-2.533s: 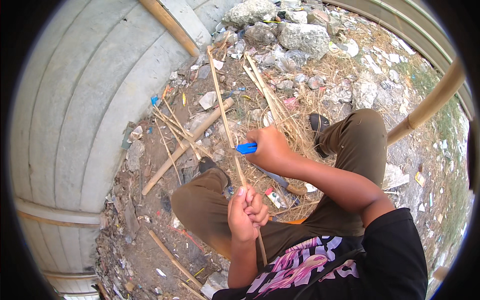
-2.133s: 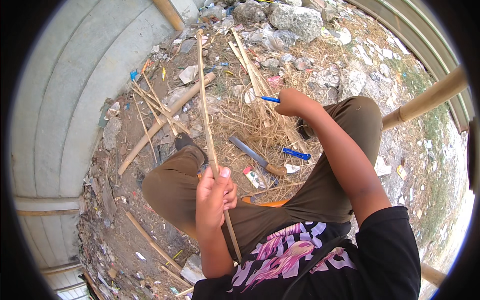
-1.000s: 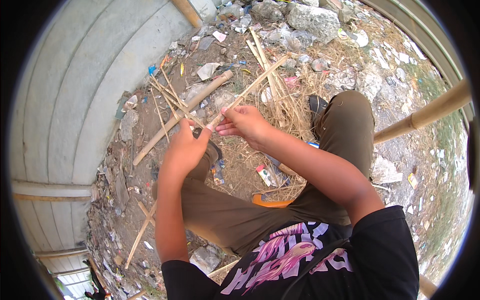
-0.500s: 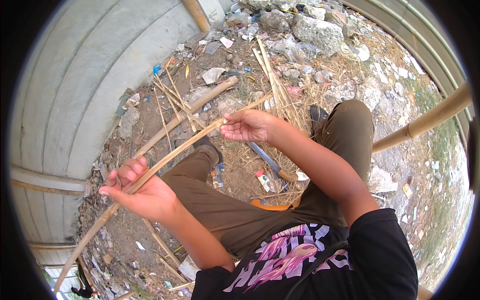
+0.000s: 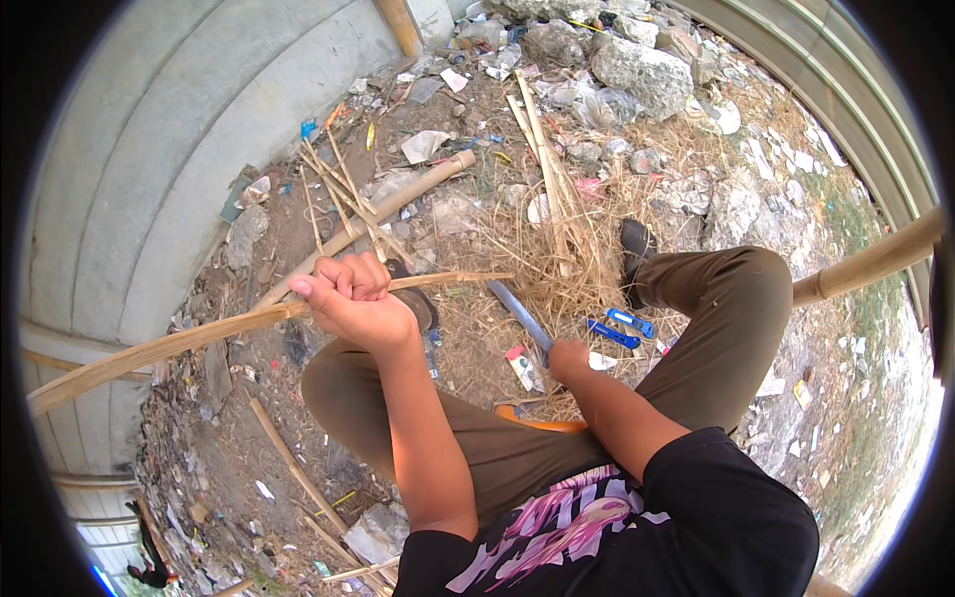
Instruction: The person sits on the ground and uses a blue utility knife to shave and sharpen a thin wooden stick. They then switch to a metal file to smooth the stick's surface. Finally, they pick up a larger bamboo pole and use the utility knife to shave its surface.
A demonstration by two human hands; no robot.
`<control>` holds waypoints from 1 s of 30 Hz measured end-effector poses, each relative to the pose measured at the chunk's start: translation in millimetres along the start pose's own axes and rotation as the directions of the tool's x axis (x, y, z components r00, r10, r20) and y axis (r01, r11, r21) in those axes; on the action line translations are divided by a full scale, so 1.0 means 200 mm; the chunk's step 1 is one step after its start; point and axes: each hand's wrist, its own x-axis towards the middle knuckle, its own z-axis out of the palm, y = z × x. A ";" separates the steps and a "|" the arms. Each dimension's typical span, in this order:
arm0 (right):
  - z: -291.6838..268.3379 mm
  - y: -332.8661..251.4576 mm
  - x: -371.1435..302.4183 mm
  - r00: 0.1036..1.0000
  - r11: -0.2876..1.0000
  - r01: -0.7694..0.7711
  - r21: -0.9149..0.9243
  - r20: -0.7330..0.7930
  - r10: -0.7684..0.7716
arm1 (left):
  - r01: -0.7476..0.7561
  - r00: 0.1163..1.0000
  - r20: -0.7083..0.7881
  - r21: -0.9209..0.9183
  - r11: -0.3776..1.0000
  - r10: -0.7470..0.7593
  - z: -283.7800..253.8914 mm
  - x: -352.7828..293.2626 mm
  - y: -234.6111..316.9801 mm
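My left hand [image 5: 360, 298] is closed around a long split bamboo strip [image 5: 179, 336]. One end of the strip reaches past the hand over the ground, and the longer part runs out to the left. Lower and to the right, my right hand [image 5: 569, 360] grips a machete [image 5: 519, 312] by its handle, which the fingers mostly hide. The blade lies low over dry shavings, pointing up and left. Two blue utility knives [image 5: 614, 333] lie on the ground just right of the machete.
A thick bamboo pole [image 5: 430, 185] lies ahead with thin sticks [image 5: 343, 184] across it. Pale strips [image 5: 545, 164] rest on straw beyond. Rocks [image 5: 642, 78] and litter cover the far ground. A grey wall [image 5: 149, 179] stands left; another pole [image 5: 865, 261] slants at right.
My right hand has let go of the bamboo strip and taken the machete's handle. My left hand has risen rightward, closing on the strip. My right knee moved outward, showing the blue utility knives.
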 end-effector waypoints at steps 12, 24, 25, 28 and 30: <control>-1.00 0.06 -0.46 0.977 0.958 -0.061 0.281 0.214 0.000 | 0.102 0.995 0.007 0.008 0.995 -0.102 -0.06 0.07 -0.02; -1.28 -0.18 -0.87 0.791 -0.057 0.609 0.791 -0.601 0.111 | 0.179 0.981 0.065 0.065 0.982 -0.183 0.00 0.02 -0.09; -1.19 -0.23 -0.80 0.802 -0.146 0.596 0.790 -0.578 0.147 | 0.229 0.968 0.097 0.039 0.973 -0.232 0.01 0.04 -0.11; -0.84 -0.28 -0.56 0.901 -0.024 0.432 0.902 -0.429 0.068 | 0.252 0.962 0.101 0.025 0.967 -0.253 0.03 0.10 -0.14; -0.76 -0.25 -0.46 0.984 0.487 -0.083 0.870 0.149 -0.100 | 0.219 0.970 0.090 0.065 0.974 -0.224 0.03 0.10 -0.13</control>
